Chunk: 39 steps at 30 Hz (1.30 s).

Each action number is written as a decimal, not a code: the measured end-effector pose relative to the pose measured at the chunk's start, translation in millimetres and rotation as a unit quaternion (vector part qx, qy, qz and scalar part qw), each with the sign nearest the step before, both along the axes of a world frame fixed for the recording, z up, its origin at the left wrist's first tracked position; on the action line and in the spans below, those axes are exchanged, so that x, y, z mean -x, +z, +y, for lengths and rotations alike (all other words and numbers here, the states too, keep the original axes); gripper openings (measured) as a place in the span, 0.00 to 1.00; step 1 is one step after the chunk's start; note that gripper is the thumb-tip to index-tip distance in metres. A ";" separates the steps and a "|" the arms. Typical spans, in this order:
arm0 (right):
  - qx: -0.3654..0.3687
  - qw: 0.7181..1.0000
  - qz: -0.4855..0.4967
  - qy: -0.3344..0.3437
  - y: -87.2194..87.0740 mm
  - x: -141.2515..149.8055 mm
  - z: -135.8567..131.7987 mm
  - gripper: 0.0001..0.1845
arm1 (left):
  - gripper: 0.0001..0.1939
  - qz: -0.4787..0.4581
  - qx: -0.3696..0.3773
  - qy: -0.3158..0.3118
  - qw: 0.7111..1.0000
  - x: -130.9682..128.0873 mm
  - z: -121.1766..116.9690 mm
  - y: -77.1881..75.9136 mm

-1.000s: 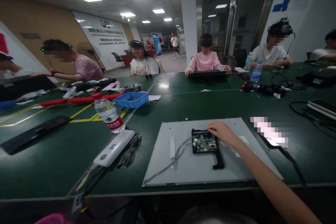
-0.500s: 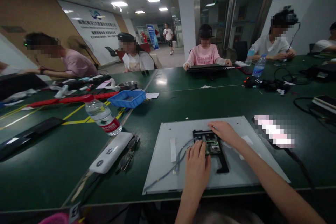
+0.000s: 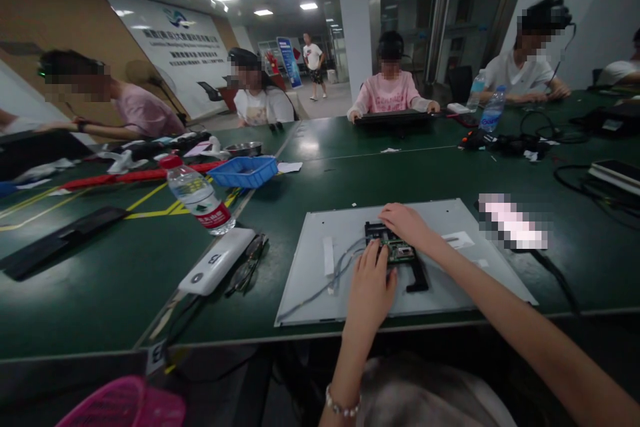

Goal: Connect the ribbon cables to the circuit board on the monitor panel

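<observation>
A flat pale grey panel (image 3: 310,247) lies on the table in front of me. On it sits a black plastic frame (image 3: 419,277) with a green circuit board (image 3: 400,252) inside. My left hand (image 3: 369,277) rests at the frame's left side, its fingers stretched over the board's edge and the thumb apart. At the top edge of the frame, my right hand (image 3: 406,223) is bent with its fingers together on the frame; its thumb is hidden. Grey wires (image 3: 320,293) run from under my left hand across the panel to its lower left.
To the left are a white power bank (image 3: 217,261), glasses (image 3: 247,265), a water bottle (image 3: 200,200) and a blue tray (image 3: 245,172). A blurred-out phone-like device (image 3: 513,221) with a cable lies right. Several people sit around the green table (image 3: 280,227). A pink basket (image 3: 130,407) stands below.
The camera view has tilted down, so the table and panel appear higher. My right hand has shifted slightly left along the frame's top; my left hand stays at the board.
</observation>
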State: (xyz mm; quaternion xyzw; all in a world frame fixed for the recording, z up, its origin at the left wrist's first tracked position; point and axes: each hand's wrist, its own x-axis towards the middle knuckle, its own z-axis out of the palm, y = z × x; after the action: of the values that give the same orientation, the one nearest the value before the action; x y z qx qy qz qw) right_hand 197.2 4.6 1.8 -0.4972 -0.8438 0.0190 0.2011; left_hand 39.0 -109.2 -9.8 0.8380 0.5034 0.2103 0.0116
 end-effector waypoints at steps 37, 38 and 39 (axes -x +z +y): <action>0.098 0.955 0.228 -0.160 -23.9 -71.8 -87.9 0.12 | 0.22 -0.006 -0.008 0.001 1.000 -1.6 -6.2 -1.0; 0.099 0.953 0.238 -0.162 -24.4 -71.7 -88.1 0.12 | 0.22 -0.005 -0.007 0.002 1.000 -1.7 -6.2 -0.9; 0.099 0.950 0.247 -0.162 -25.1 -71.6 -88.0 0.11 | 0.22 -0.003 -0.005 0.003 1.000 -1.9 -6.2 -0.9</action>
State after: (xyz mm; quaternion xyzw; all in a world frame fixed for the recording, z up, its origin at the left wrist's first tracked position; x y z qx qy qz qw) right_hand 268.8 -83.4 -23.3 -0.6247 -0.6694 0.1917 0.3533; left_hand 40.9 -115.4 -10.7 0.8360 0.5045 0.2157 0.0081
